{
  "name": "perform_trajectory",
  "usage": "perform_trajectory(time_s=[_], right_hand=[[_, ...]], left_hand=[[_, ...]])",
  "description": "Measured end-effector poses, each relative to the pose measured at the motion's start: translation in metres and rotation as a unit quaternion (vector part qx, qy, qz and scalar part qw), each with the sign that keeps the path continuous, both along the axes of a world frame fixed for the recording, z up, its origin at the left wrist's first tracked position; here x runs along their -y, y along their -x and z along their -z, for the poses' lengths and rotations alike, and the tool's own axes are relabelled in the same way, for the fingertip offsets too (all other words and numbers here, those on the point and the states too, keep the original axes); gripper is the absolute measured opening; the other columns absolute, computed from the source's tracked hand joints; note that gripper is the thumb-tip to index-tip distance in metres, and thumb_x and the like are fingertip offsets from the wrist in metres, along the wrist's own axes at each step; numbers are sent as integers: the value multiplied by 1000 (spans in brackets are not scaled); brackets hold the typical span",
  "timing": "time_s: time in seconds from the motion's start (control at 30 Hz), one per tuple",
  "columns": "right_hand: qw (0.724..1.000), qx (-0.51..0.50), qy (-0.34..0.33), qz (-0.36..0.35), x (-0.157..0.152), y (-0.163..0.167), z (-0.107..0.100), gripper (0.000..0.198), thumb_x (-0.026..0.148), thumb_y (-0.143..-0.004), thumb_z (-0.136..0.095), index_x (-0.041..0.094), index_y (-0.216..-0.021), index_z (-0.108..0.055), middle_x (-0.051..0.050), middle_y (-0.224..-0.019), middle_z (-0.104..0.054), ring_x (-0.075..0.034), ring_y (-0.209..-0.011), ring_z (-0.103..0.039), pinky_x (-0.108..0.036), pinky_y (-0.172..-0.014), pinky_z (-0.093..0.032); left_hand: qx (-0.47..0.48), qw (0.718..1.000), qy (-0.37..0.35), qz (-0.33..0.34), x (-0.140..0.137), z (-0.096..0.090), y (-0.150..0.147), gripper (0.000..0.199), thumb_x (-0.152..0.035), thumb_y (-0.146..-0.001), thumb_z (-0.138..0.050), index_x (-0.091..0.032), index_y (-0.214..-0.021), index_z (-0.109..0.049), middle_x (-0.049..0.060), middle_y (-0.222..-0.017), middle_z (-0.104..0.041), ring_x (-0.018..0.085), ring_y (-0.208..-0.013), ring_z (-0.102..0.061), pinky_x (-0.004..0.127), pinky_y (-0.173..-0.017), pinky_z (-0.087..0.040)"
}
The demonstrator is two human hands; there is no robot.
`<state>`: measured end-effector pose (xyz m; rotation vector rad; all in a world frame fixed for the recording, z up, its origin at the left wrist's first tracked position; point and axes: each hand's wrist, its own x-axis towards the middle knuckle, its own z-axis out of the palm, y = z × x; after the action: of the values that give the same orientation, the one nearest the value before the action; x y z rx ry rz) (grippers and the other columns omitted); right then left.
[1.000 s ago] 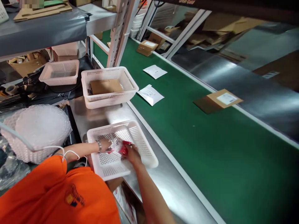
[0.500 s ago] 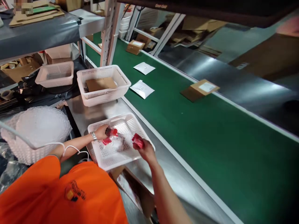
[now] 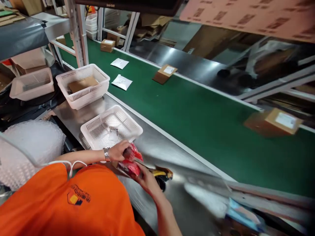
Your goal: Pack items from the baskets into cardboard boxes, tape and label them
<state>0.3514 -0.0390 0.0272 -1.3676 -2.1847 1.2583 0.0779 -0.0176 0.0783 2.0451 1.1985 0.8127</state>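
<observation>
My left hand (image 3: 119, 151), a metal-band watch at its wrist, is closed on a small red plastic-wrapped packet (image 3: 133, 152). Close below it, my right hand (image 3: 145, 178) grips another red packet (image 3: 131, 167). The two packets are side by side, partly covered by my fingers, and I cannot make out what is in them. Just behind my left hand sits a white perforated basket (image 3: 137, 129) on the metal table. A small clear and white packet (image 3: 113, 133) lies in it. Right beside my right hand is a yellow and black object (image 3: 161, 173), partly hidden.
A second white basket (image 3: 85, 100) holds cardboard pieces. Beyond the metal table (image 3: 157, 144) runs a green conveyor belt (image 3: 187, 114) with white mailers (image 3: 122, 82) and cardboard boxes (image 3: 283, 121). Bubble wrap (image 3: 31, 141) lies at the left. A metal post (image 3: 76, 36) stands behind.
Both hands have come out of the basket, bringing the red packets together in front of my body. My view has turned right, bringing another box and the yellow and black object into sight.
</observation>
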Motion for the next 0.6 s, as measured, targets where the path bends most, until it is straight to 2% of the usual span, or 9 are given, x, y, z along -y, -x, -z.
perform_trajectory(time_s=[0.07,0.13,0.27,0.37,0.4,0.47,0.53,0.6], right_hand=[[999,42,25,19,1,1,-2,72,41,-78,-74,20,-147,-71,-19,-146,-75,-39,-133,-72,-55,-118,-54],[997,60,20,35,3,-1,-6,70,41,-80,-73,20,-147,-71,-18,-140,-78,-38,-129,-73,-52,-115,-55],[992,12,-88,94,17,-15,-8,57,49,-84,-73,20,-133,-76,-19,-140,-77,-39,-133,-70,-56,-119,-52],[973,-40,-140,178,27,-33,-1,58,61,-88,-67,19,-126,-78,-22,-137,-78,-40,-128,-71,-57,-115,-54],[967,-50,-133,213,30,-39,3,60,65,-87,-66,19,-123,-79,-22,-131,-79,-39,-119,-74,-55,-109,-57],[958,-64,-78,268,32,-49,12,64,73,-79,-70,18,-110,-80,-19,-111,-82,-35,-97,-77,-50,-92,-62],[952,-88,11,292,33,-56,19,62,77,-70,-76,19,-92,-78,-13,-86,-80,-30,-76,-72,-43,-74,-60],[943,-137,90,288,33,-57,25,59,78,-66,-80,21,-79,-74,-7,-70,-73,-24,-65,-65,-37,-64,-56]], left_hand=[[-48,998,5,26,6,10,-15,45,-20,-86,-83,-12,-126,-64,16,-125,-65,28,-116,-63,37,-102,-53],[-99,994,4,41,11,17,-28,43,-23,-93,-80,-12,-131,-64,17,-128,-64,28,-113,-64,37,-99,-53],[-231,969,-24,86,22,22,-46,40,-28,-103,-71,-15,-140,-64,17,-128,-66,28,-108,-64,37,-93,-53],[-320,934,-46,151,26,14,-50,56,-28,-98,-76,-19,-150,-59,17,-135,-66,30,-114,-65,38,-93,-53],[-341,923,-49,169,26,11,-50,65,-27,-94,-79,-19,-154,-57,17,-137,-66,31,-115,-65,38,-93,-53],[-364,909,-55,196,24,3,-46,80,-27,-90,-82,-19,-163,-50,17,-142,-66,31,-118,-66,38,-93,-54],[-360,906,-61,212,20,-2,-41,88,-34,-91,-83,-17,-168,-44,18,-145,-66,32,-120,-67,40,-94,-55],[-341,911,-70,222,16,-3,-35,89,-43,-92,-84,-16,-168,-46,19,-146,-68,32,-120,-67,40,-96,-55]])
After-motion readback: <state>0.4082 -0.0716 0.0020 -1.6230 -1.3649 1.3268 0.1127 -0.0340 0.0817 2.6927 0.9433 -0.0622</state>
